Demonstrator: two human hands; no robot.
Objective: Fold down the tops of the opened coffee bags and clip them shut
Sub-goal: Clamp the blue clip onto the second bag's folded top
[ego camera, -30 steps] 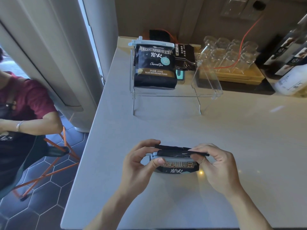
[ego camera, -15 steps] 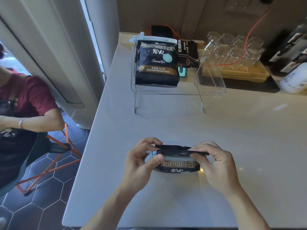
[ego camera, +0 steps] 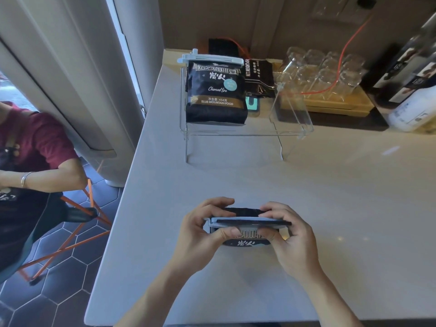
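1. Both hands hold one coffee bag (ego camera: 245, 241) standing on the worktop (ego camera: 330, 197), in front of the clear rack (ego camera: 245, 135).
2. The left hand (ego camera: 200, 232) is curled shut around the left end of a pale blue clip (ego camera: 236, 220) and the bag top.
3. The right hand (ego camera: 287, 234) is curled shut on the right end, pinching the folded top and the clip.
4. I think the clip is not snapped shut yet. The fold could slip out if the fingers let go too soon.
5. If only one end is pushed, the clip could sit crooked, and air could get in.
6. The clear rack holds another coffee bag (ego camera: 215, 93). It stands up and has a clip (ego camera: 210, 60) across its top.
7. To the right of the rack, a tray (ego camera: 342, 105) holds clear glasses (ego camera: 318, 72).
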